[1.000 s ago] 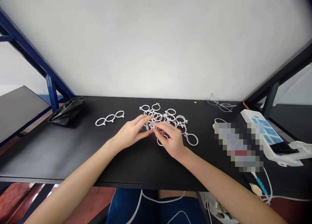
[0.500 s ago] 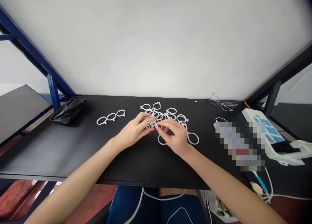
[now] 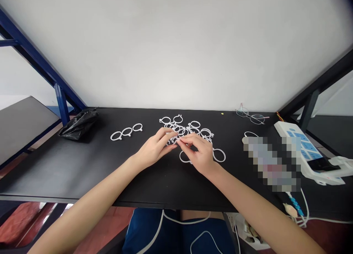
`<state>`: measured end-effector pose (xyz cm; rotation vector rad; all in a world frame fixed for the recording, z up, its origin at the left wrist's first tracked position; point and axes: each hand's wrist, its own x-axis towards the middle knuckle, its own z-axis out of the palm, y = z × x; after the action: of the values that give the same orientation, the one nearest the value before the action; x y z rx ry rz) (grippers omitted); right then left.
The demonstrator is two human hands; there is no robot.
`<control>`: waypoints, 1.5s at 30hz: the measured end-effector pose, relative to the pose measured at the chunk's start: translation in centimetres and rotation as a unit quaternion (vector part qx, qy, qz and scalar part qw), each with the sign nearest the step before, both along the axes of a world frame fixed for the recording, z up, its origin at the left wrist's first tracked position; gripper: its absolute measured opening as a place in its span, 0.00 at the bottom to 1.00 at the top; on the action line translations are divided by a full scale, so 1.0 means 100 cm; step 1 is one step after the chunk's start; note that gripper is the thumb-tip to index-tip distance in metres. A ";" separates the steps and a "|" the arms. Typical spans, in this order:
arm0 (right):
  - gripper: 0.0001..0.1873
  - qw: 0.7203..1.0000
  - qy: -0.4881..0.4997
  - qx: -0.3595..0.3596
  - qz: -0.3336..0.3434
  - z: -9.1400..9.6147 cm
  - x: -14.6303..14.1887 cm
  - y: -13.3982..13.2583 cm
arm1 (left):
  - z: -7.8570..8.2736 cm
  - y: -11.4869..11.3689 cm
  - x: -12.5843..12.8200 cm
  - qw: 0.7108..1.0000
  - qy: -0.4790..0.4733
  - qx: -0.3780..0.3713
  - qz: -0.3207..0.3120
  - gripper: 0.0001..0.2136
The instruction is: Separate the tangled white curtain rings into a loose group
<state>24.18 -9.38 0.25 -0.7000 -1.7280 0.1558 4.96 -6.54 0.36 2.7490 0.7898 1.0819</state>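
Note:
White plastic curtain rings (image 3: 194, 124), some with small knobs or eyelets, lie in a loose heap in the middle of the black table (image 3: 154, 184). At the heap's near side, my left hand (image 3: 154, 147) pinches a white curtain ring (image 3: 173, 140) between thumb and fingers. Meeting it there, my right hand (image 3: 200, 151) is closed in a pinch at the same ring, fingertips almost touching the left ones. Most of that ring is hidden by fingers. Two rings, one (image 3: 219, 155) to the right, show around my right hand. Three closed rings (image 3: 127, 131) sit in a slanting row left of my hands.
A black plastic bag (image 3: 78, 125) is at the table's left end. Eyeglasses (image 3: 257, 118) rest near the wall at the back right. A white power strip (image 3: 306, 147) with plugs, a blurred-out object (image 3: 270, 165) and cables (image 3: 306, 206) take up the right side.
My hands keep nearly the same place over the heap; the right fingertips have shifted slightly at the ring. The row of three rings is unchanged, and the view has tilted a little.

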 end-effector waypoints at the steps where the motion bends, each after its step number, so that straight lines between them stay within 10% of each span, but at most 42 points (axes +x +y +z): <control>1: 0.05 1.000 0.002 -0.001 0.002 0.000 0.000 0.000 | 0.000 0.000 0.000 1.000 -0.001 0.003 -0.001 0.16; 23: 0.07 0.991 -0.051 -0.121 0.036 -0.001 0.002 -0.003 | 0.008 0.003 -0.005 0.991 0.110 -0.036 0.072 0.13; 34: 0.05 0.986 -0.108 -0.120 0.035 0.003 0.016 0.007 | 0.014 0.020 -0.025 0.913 0.219 -0.137 0.314 0.11; 45: 0.10 0.972 -0.157 -0.161 0.069 0.001 0.007 -0.002 | 0.011 0.019 -0.024 0.862 0.306 -0.164 0.369 0.09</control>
<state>24.84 -9.55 0.34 -0.8764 -2.0816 0.4514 2.58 -4.60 1.46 2.4929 1.9953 0.0083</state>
